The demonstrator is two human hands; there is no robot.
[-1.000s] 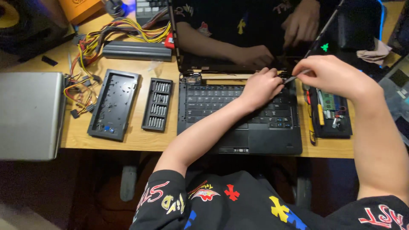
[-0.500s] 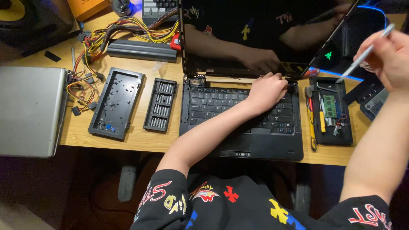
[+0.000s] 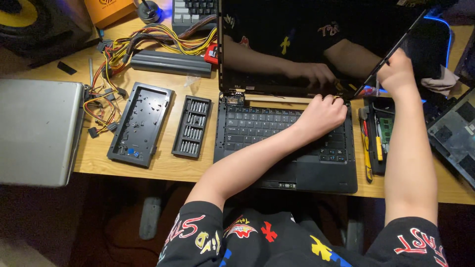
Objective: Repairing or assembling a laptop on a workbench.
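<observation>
Black plastic was most of what I could see: the laptop [image 3: 284, 143] sat open at the middle of the wooden desk [image 3: 99, 158], its dark screen [image 3: 297, 44] tilted back and its hinge area looking partly stripped, with a bare gap where the left hinge cover should be. I judged the teardown to be under way but far from finished: the bit set [image 3: 192, 127] lay open just left of the laptop, an emptied tray [image 3: 140, 124] lay beside that, and the keyboard was in place with the base unopened.

My left hand [image 3: 322, 114] rested loosely curled on the upper right of the keyboard, near the hinge strip; I could not tell whether it pinched anything. My right hand [image 3: 396, 73] was closed around the screen's right edge, gripping the bezel there. A tool case [image 3: 378, 136] lay right of the laptop.
</observation>
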